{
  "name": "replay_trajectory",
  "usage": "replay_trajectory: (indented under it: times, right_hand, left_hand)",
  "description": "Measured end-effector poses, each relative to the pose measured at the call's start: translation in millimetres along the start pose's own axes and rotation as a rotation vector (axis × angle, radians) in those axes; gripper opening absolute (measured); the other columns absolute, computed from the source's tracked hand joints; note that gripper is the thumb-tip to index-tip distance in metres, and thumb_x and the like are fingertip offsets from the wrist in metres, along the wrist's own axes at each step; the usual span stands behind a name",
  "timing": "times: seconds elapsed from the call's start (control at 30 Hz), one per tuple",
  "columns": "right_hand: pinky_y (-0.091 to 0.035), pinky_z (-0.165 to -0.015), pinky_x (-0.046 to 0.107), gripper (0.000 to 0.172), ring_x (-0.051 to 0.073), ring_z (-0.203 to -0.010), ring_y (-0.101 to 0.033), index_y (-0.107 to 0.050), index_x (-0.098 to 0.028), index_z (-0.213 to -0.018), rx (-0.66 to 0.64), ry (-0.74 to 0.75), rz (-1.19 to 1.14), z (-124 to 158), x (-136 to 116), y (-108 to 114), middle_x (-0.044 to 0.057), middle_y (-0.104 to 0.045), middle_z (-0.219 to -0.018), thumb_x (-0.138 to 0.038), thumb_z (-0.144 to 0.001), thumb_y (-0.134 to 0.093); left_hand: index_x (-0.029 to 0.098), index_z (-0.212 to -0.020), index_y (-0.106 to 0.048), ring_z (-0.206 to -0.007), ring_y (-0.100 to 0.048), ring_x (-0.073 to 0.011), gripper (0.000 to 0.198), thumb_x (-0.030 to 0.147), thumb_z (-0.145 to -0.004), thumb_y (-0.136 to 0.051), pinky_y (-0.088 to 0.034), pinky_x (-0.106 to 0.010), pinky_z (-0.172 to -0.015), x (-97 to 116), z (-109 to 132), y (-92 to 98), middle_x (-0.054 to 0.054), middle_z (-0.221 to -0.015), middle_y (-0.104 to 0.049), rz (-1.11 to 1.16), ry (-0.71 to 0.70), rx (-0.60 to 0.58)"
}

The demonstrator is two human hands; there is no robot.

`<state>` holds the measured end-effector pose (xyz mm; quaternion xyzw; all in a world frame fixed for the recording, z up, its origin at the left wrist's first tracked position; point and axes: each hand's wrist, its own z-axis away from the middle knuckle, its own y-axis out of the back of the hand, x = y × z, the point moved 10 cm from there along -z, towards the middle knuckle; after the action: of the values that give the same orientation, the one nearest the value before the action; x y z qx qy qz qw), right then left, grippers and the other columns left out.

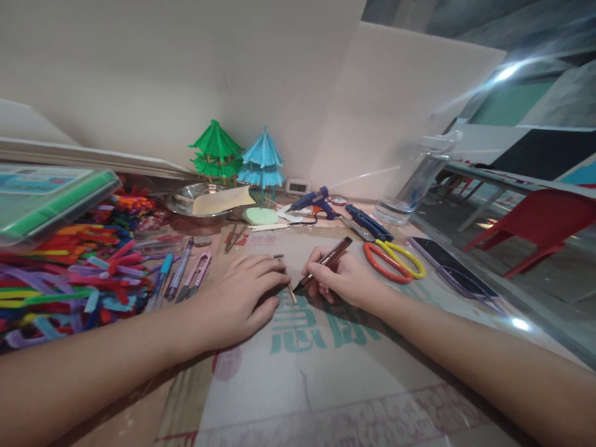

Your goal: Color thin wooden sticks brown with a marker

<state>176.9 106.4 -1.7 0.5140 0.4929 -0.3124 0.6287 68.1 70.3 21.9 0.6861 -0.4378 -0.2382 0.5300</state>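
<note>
A brown marker (339,249) is being pinched by the right hand (344,277), tip right by the thin stick (293,295) on the cardboard (261,388)! The left hand (249,290) is being rested alongside, fingers bent, grip hidden; steady pinning, light strokes are being called for.

The left forearm (116,351) and right forearm (447,329), both bare, slant in from the lower corners and draw together toward the middle. The left hand (249,292) faces palm down, fingers side by side and slightly bent, thumb apart on the near side. The right hand (338,279) has its thumb and fingers drawn together in a writing grip, close to the left but apart
</note>
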Motion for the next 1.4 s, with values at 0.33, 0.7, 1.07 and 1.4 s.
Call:
replay_trajectory:
  times: [0.33, 0.7, 1.07, 1.4]
  right_hand:
    - [-0.032, -0.033, 0.015, 0.016, 0.005, -0.034, -0.042, -0.051, -0.019, -0.074, -0.060, -0.001, -0.025, 0.8, 2.7, -4.7, -0.004, -0.059, -0.050, -0.033, -0.078, -0.056]
    - [-0.032, -0.033, 0.015, 0.014, 0.005, -0.033, -0.042, -0.051, -0.019, -0.071, -0.055, -0.032, 0.008, 2.1, 2.0, -4.5, -0.004, -0.059, -0.049, -0.031, -0.076, -0.055]
    - [-0.032, -0.033, 0.016, 0.015, 0.006, -0.033, -0.043, -0.050, -0.019, -0.074, -0.020, 0.007, -0.018, 0.5, 1.3, -1.8, -0.005, -0.059, -0.049, -0.033, -0.078, -0.055]
    - [-0.032, -0.033, 0.016, 0.016, 0.005, -0.034, -0.042, -0.051, -0.019, -0.072, -0.065, -0.024, 0.002, 2.4, 3.5, -4.8, -0.004, -0.060, -0.049, -0.033, -0.077, -0.057]
  left_hand:
    - [0.018, -0.118, -0.060, -0.127, -0.046, -0.0278, 0.033, 0.022, -0.090, -0.043, -0.037, -0.050, -0.106, -1.3, 0.6, -2.1, -0.010, -0.131, -0.058, 0.008, 0.022, -0.023]
    - [0.018, -0.118, -0.060, -0.127, -0.047, -0.0273, 0.032, 0.022, -0.091, -0.044, -0.037, -0.050, -0.106, -0.5, 0.0, -1.6, -0.010, -0.130, -0.058, 0.011, 0.013, -0.018]
    - [0.018, -0.116, -0.060, -0.126, -0.048, -0.0277, 0.031, 0.022, -0.091, -0.044, -0.038, -0.050, -0.105, -1.2, 0.5, -0.7, -0.011, -0.129, -0.059, 0.002, 0.008, -0.001]
    - [0.019, -0.113, -0.061, -0.123, -0.049, -0.0276, 0.029, 0.023, -0.090, -0.044, -0.040, -0.050, -0.103, -1.2, 0.2, 1.0, -0.011, -0.126, -0.059, -0.006, 0.011, 0.003]
